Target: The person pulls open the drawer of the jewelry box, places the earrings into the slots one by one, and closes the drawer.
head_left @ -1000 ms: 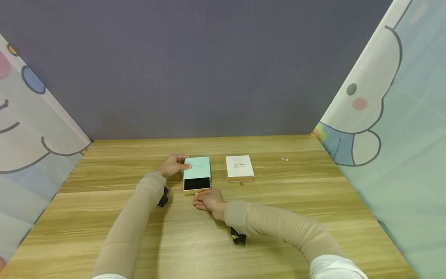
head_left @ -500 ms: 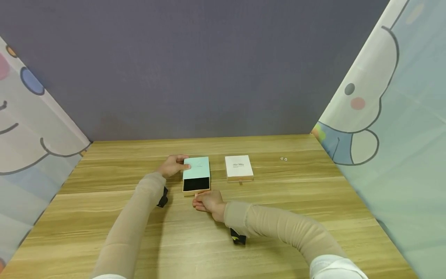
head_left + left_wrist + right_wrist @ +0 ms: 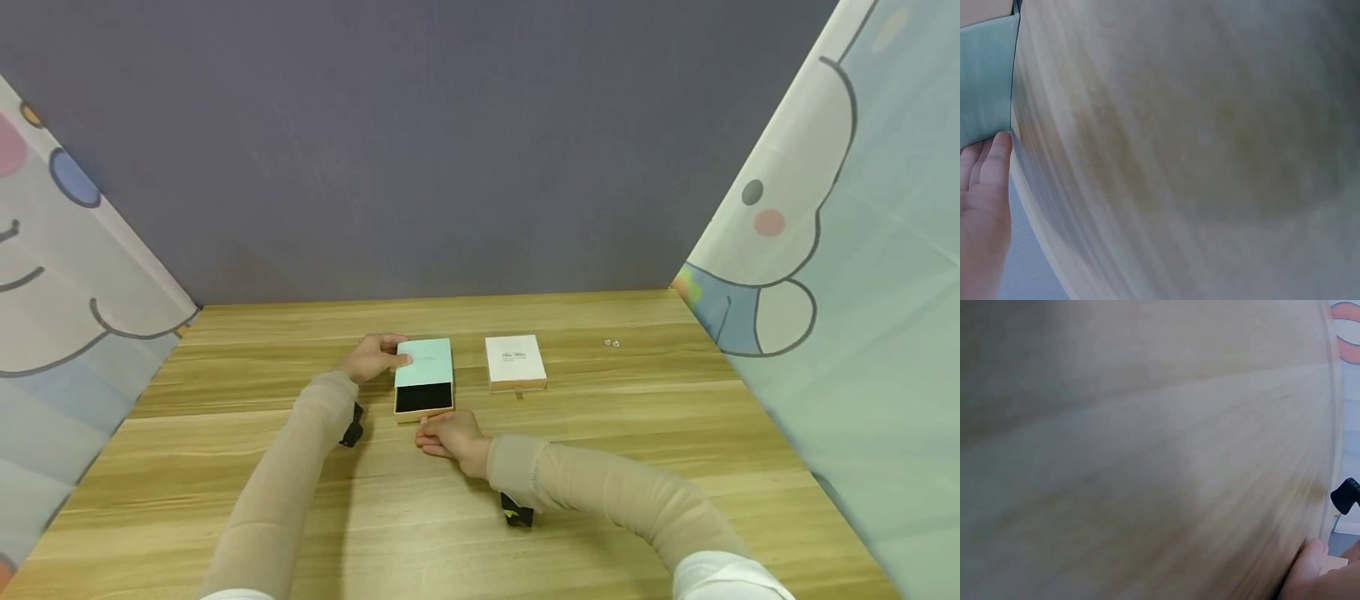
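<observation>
Head view is evenly lit and pretty sharp, with soft shadows under both sleeves on the wooden table — no real glare. The edges bow out, wide-lens style. Both wrist views are dim, mushy blurs of wood grain — only a fingertip at the frame edge looks half-focused.

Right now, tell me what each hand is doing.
Left hand: grips the left side of the mint box sleeve.
Right hand: fingers at the front edge of the pulled-out drawer; grip cannot be told.
</observation>
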`<state>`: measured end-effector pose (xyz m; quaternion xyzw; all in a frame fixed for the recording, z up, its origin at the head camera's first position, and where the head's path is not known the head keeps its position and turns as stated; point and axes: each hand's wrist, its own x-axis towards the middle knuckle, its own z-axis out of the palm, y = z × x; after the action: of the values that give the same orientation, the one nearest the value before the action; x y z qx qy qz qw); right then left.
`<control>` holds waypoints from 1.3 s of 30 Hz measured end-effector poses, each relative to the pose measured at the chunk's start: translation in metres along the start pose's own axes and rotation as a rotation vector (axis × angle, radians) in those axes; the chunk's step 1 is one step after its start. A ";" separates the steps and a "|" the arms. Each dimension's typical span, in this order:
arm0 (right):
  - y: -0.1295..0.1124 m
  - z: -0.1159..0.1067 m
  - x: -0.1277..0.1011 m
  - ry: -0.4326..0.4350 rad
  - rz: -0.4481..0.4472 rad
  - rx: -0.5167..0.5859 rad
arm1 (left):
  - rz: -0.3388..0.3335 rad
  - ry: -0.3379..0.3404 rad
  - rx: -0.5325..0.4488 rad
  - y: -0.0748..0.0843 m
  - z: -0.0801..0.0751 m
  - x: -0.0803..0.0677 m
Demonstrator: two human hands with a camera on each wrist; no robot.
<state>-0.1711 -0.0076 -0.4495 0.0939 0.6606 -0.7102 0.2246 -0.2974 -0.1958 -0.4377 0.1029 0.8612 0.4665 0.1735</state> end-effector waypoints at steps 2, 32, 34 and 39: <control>-0.001 -0.002 -0.002 -0.014 0.011 -0.019 | -0.004 0.000 -0.007 0.000 0.001 0.000; -0.043 -0.096 -0.024 -0.261 -0.002 -0.038 | 0.000 -0.007 -0.021 -0.001 0.000 0.000; -0.048 -0.104 -0.023 -0.260 -0.040 -0.069 | -0.005 -0.001 -0.015 -0.001 -0.001 0.000; -0.064 -0.127 -0.023 -0.203 -0.139 -0.192 | -0.010 -0.006 0.008 -0.001 -0.001 0.000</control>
<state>-0.2000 0.1231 -0.3965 -0.0460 0.7044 -0.6632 0.2485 -0.2979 -0.1970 -0.4381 0.1005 0.8630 0.4619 0.1781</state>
